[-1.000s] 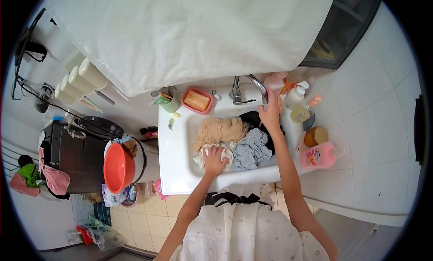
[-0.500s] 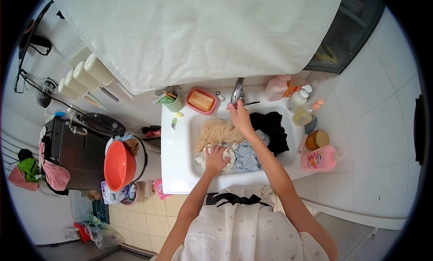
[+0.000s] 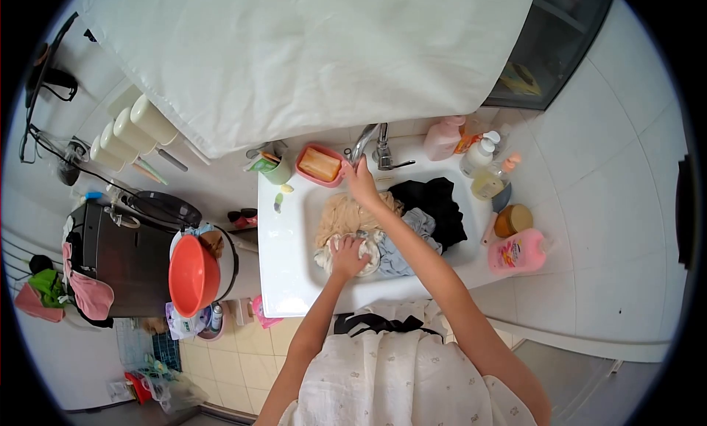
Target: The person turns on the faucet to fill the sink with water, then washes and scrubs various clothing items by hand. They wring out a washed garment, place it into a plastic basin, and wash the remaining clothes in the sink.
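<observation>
My left hand [image 3: 349, 257] lies with spread fingers on a bunched white cloth [image 3: 322, 261] in the front left of the white sink [image 3: 291, 297]. At the back, my right hand [image 3: 360, 184] has its fingers around the end of the chrome faucet spout [image 3: 363, 143], which points left toward the soap dish. Beneath my right forearm lie a beige garment [image 3: 340, 218], a light blue-grey garment [image 3: 398, 251] and a black garment [image 3: 436, 214], all heaped in the basin. The faucet lever [image 3: 398, 164] sticks out to the right.
A pink soap dish [image 3: 318, 177] with orange soap and a green cup [image 3: 277, 173] stand on the back left rim. Several bottles, among them a pink one [image 3: 518, 251], and an amber jar [image 3: 513, 220] line the right side. An orange-red basin [image 3: 194, 276] is at left.
My right hand has moved left, and the faucet spout has swung left with it. My left hand stays on the white cloth. The view has shifted slightly.
</observation>
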### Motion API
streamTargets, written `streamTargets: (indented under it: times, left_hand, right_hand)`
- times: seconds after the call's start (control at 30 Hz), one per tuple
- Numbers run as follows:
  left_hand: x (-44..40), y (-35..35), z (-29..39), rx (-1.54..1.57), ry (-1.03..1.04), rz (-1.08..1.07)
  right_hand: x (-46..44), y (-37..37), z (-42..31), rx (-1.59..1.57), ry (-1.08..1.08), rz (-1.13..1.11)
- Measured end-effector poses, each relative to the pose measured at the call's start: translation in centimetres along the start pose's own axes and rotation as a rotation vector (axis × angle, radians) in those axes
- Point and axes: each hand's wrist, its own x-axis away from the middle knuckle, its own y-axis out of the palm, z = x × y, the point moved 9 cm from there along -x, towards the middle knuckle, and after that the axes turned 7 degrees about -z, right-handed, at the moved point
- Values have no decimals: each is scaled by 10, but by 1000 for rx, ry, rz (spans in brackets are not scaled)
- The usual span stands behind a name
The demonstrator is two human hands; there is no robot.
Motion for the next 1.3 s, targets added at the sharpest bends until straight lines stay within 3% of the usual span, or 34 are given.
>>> streamTargets:
  times: [0.57, 0.67, 1.0, 1.17, 1.3]
  left_hand:
    - [6, 1, 1, -8, 15, 42]
    - [7, 0, 2, 0, 18, 44]
    - [5, 5, -1, -17, 6, 36]
    - [5, 5, -1, 8, -15, 13]
    - [5, 6, -1, 7, -15, 18]
  right_hand:
    - [-38, 29, 7, 195, -3, 79]
    - [-41, 33, 14, 19, 20, 79]
    - [-41, 32, 9, 59, 58, 27]
    - [-38, 37, 7, -145, 59, -32]
    - [-36, 28, 14, 14, 77, 10]
